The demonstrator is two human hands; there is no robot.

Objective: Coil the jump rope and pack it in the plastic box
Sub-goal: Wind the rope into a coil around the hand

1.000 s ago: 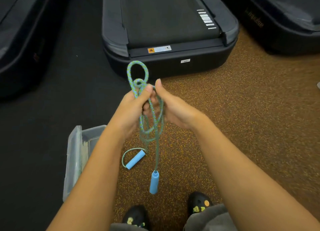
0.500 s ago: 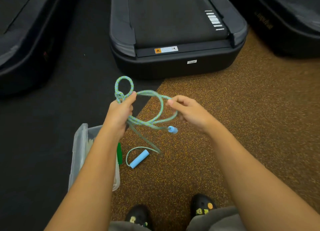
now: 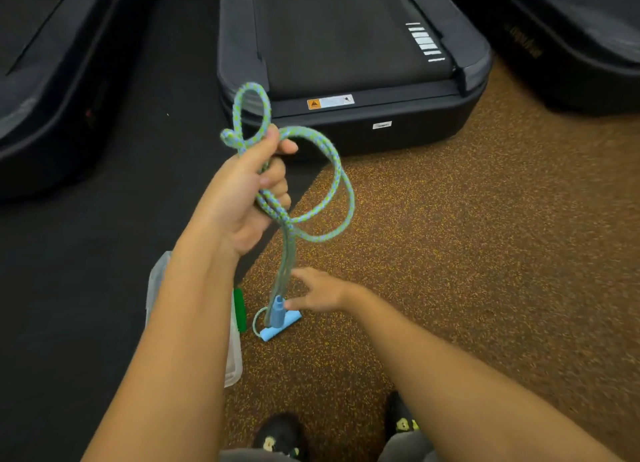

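My left hand [image 3: 242, 198] is raised and shut on the green-and-blue braided jump rope [image 3: 341, 181], which forms loops above and to the right of the fist. Two strands hang down from it to a blue handle [image 3: 278, 312] dangling upright. The other blue handle [image 3: 280, 326] lies on the floor just under it. My right hand [image 3: 320, 293] is low, fingers spread, fingertips at the hanging handle without closing on it. The clear plastic box [image 3: 234, 361] sits on the floor at the left, mostly hidden by my left forearm.
A black treadmill [image 3: 346, 63] stands straight ahead, with other dark machines at the far left and right. A green item [image 3: 239, 309] shows at the box's edge. The floor is brown speckled rubber on the right, black mat on the left. My shoes [image 3: 280, 437] are below.
My right hand let go of the rope loop and dropped down to the hanging handle. My left hand rose and kept the coils. The free handle swung down to hang over the one on the floor.
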